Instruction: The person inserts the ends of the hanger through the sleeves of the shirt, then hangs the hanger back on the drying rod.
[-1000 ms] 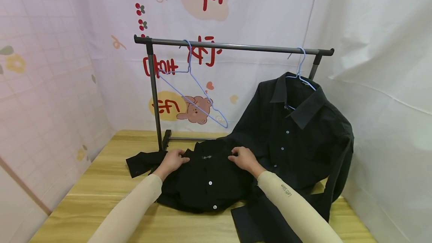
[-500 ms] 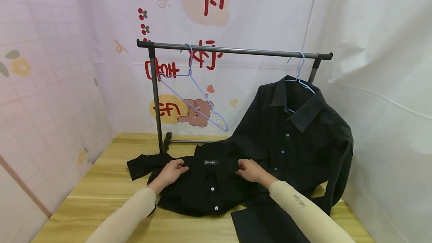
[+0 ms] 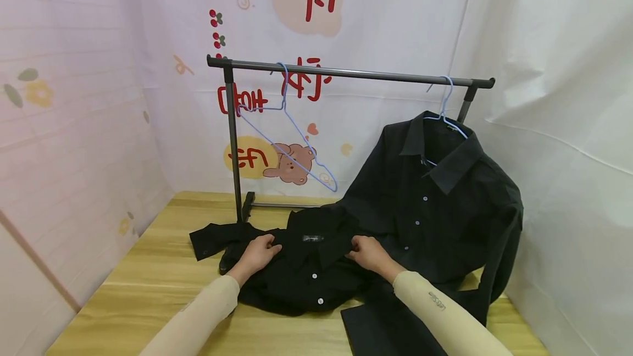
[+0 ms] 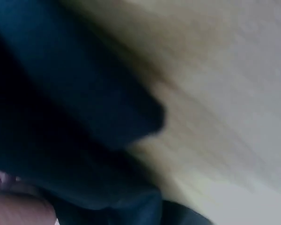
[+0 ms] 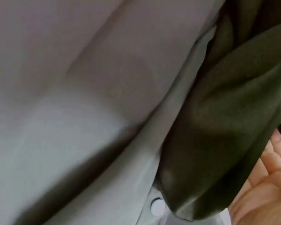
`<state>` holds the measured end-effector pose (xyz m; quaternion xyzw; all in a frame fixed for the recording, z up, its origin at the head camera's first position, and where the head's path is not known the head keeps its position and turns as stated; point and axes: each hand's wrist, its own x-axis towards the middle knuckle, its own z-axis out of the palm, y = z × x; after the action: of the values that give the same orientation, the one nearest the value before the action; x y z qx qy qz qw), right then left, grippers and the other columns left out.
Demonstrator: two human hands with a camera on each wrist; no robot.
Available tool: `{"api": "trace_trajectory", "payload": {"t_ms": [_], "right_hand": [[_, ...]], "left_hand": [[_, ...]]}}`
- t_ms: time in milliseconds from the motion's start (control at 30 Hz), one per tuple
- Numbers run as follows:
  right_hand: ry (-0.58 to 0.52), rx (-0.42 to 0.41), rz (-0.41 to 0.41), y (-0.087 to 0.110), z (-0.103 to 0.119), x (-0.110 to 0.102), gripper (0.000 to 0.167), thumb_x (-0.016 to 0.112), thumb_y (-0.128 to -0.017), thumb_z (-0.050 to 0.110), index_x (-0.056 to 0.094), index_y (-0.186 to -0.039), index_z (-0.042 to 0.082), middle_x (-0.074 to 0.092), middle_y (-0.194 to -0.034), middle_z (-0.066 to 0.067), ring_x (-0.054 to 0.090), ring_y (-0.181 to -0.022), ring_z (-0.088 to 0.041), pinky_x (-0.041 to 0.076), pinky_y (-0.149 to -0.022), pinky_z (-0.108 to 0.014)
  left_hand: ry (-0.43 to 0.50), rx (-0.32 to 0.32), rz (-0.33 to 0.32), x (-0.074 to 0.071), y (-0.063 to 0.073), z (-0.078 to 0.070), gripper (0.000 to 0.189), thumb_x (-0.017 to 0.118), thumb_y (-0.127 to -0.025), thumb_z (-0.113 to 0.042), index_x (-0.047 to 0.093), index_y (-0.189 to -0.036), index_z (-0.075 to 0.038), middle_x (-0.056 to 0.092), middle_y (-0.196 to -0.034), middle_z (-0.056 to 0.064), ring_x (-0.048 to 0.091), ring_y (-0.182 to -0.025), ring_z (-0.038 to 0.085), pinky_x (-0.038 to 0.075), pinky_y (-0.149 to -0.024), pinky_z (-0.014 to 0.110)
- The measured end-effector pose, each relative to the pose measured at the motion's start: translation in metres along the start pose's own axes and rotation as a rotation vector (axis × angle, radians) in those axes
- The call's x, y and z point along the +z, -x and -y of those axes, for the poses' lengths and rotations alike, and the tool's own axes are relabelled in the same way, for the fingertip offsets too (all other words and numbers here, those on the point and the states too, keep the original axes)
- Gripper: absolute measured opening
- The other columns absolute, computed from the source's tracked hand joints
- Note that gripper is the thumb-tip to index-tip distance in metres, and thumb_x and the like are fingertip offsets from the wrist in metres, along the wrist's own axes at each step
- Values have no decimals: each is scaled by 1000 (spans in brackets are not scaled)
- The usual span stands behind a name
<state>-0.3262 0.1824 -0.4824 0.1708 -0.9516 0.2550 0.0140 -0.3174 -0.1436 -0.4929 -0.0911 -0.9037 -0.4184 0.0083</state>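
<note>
A black button-up shirt (image 3: 292,290) lies bunched on the table, its collar toward the rack and its neck label (image 3: 312,238) showing. At the left side of its neck, my left hand (image 3: 259,254) pinches the cloth between thumb and curled fingers. On the opposite side, my right hand (image 3: 371,254) grips the shirt near the collar. Dark cloth (image 4: 75,79) fills much of the blurred left wrist view, with part of the hand (image 4: 18,208) at the lower left. In the right wrist view, curled fingers (image 5: 267,187) sit behind a dark fold (image 5: 220,136).
A dark metal clothes rack (image 3: 356,72) stands at the back of the wooden table (image 3: 143,268). A blue hanger (image 3: 301,131) hangs on its left part. A second black shirt (image 3: 460,224) hangs at the right on another blue hanger (image 3: 447,95), its sleeve reaching the table.
Both hands have come slightly nearer, and the right has moved outward. The shirt's neck is spread flatter, so the label shows more. The head view has shifted slightly.
</note>
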Motion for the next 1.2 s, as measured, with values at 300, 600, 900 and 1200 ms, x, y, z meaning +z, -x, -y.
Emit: {"api": "trace_trajectory", "payload": {"t_ms": [300, 600, 900, 1200], "right_hand": [[-20, 18, -27, 11, -3, -20, 23, 69, -87, 3, 68, -110, 6, 69, -100, -5, 64, -89, -21, 52, -78, -42], [48, -19, -260, 0, 14, -42, 35, 48, -97, 1, 62, -129, -2, 66, -117, -16, 64, -107, -32, 50, -92, -49], [-116, -64, -457, -30, 67, -90, 40, 42, -108, 23, 55, -140, 2, 59, -136, -15, 57, -123, -30, 46, -100, -47], [-192, -148, -505, -50, 135, -123, 52, 38, -106, 48, 64, -126, 8, 68, -105, -14, 64, -94, -28, 51, -83, -44]], "left_hand": [[44, 1, -3, 8, -11, -18, 58, 61, -100, -29, 44, -147, 0, 51, -142, 22, 51, -127, 39, 42, -102, 54], [106, 2, -100, 6, -17, -26, 42, 56, -102, -38, 63, -131, -8, 63, -127, 12, 58, -116, 32, 45, -97, 51], [90, -8, -177, 0, -20, -27, 24, 61, -101, -25, 71, -115, -8, 68, -106, 7, 63, -95, 26, 50, -84, 47], [79, -60, -158, -5, -19, -25, 25, 60, -101, -24, 73, -113, -6, 69, -105, 8, 64, -91, 25, 51, -81, 45]]}}
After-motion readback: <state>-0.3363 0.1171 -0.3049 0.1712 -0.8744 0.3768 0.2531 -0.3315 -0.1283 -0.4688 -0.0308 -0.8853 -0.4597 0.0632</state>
